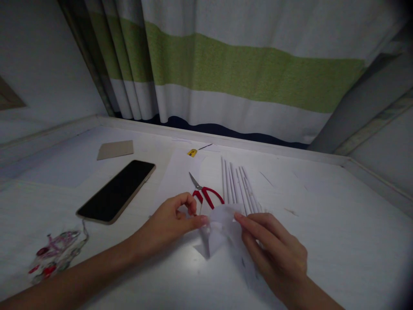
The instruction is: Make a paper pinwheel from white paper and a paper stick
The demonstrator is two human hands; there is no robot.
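Note:
My left hand (pixel 174 219) and my right hand (pixel 274 249) both pinch a small folded piece of white paper (pixel 221 228) held just above the white table (pixel 338 224). The left thumb and forefinger grip its left edge, the right fingertips hold its right edge. Just behind the paper lie red-handled scissors (pixel 206 193) with the blades pointing away. To the right of the scissors, several thin rolled white paper sticks (pixel 237 185) lie side by side.
A black smartphone (pixel 118 189) lies face up at the left, a brown card (pixel 115 149) behind it. A clear patterned bag (pixel 54 254) sits at the near left. A small yellow object (pixel 192 152) lies near the back edge. A striped curtain (pixel 245 73) hangs behind.

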